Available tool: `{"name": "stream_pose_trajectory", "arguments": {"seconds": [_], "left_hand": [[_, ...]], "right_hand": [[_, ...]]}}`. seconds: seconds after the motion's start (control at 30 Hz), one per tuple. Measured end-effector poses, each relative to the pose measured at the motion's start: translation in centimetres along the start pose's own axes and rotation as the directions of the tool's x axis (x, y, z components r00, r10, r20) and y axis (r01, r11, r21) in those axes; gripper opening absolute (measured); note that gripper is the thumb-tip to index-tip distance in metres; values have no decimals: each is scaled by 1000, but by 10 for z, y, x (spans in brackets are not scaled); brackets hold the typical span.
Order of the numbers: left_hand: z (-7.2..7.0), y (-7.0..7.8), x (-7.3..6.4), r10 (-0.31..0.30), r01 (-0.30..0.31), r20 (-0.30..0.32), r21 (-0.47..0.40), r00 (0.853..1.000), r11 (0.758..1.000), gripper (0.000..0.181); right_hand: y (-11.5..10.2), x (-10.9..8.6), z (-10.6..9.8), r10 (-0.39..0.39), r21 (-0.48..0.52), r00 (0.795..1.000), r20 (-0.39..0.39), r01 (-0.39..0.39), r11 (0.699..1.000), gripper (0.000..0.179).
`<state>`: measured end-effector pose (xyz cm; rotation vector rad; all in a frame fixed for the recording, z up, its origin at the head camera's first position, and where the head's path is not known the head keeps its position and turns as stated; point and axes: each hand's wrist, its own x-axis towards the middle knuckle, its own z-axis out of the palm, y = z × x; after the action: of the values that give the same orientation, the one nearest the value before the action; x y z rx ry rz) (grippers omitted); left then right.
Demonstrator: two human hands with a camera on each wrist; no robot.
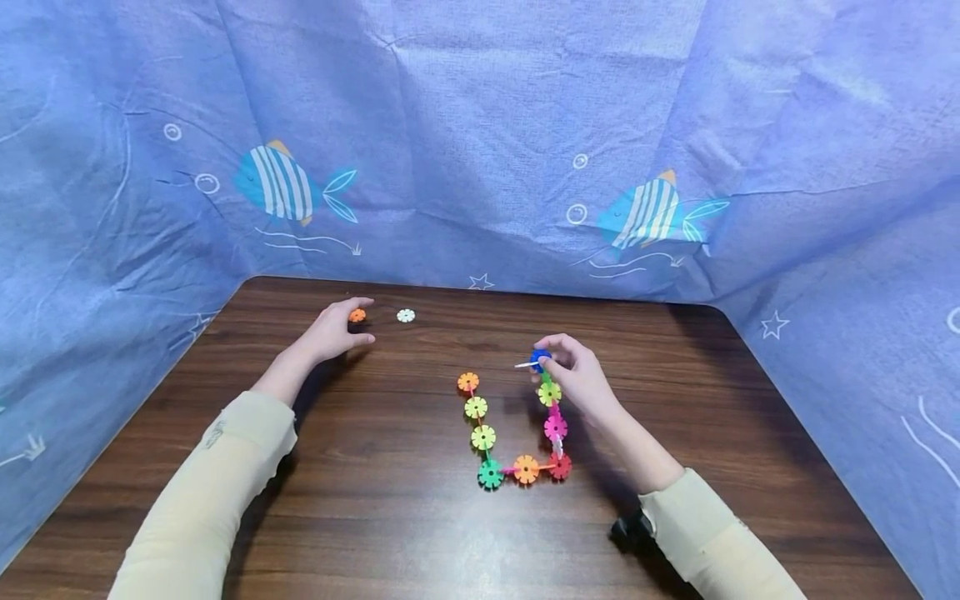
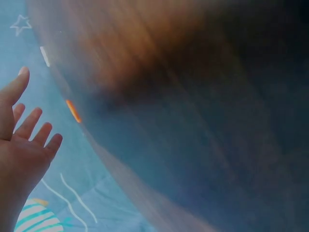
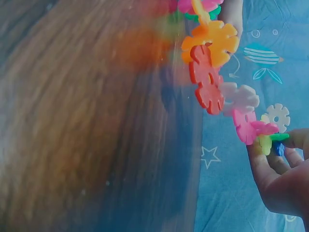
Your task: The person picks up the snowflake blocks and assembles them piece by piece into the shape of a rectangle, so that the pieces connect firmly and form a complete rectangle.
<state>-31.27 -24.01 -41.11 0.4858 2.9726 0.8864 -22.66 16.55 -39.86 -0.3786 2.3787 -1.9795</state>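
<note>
My right hand (image 1: 581, 379) pinches the blue notched disc (image 1: 538, 358) at one end of a chain of colourful snowflake discs. A white disc (image 3: 278, 117) juts out edge-on to the left of the blue one in the head view. The U-shaped chain runs through a red disc (image 1: 559, 466) and a green corner disc (image 1: 491, 474) to an orange end disc (image 1: 468, 382). At the back left, my left hand (image 1: 334, 330) reaches over the table, thumb and fingers apart, around a loose orange disc (image 1: 357, 316). The left wrist view shows its spread fingers (image 2: 35, 121) holding nothing.
A loose white disc (image 1: 406, 316) lies right of the orange one near the far edge of the dark wooden table (image 1: 375, 517). Blue fish-printed cloth (image 1: 480, 150) hangs behind and on both sides. A black strap piece (image 1: 632, 532) sits under the right cuff.
</note>
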Motion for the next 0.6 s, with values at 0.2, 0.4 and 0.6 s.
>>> {"name": "stream_pose_trajectory", "arguments": {"seconds": [0.2, 0.4, 0.6], "left_hand": [[1, -7, 5, -1, -1, 30, 43, 1000, 999, 69], [5, -20, 8, 9, -12, 44, 80, 999, 997, 68], [6, -27, 11, -22, 14, 81, 95, 996, 995, 65]], "right_hand": [[-6, -2, -2, -15, -39, 1000, 21, 15, 999, 21], [2, 1, -5, -25, -65, 999, 25, 27, 998, 19], [0, 1, -6, 0, -59, 1000, 29, 1, 998, 20]]}}
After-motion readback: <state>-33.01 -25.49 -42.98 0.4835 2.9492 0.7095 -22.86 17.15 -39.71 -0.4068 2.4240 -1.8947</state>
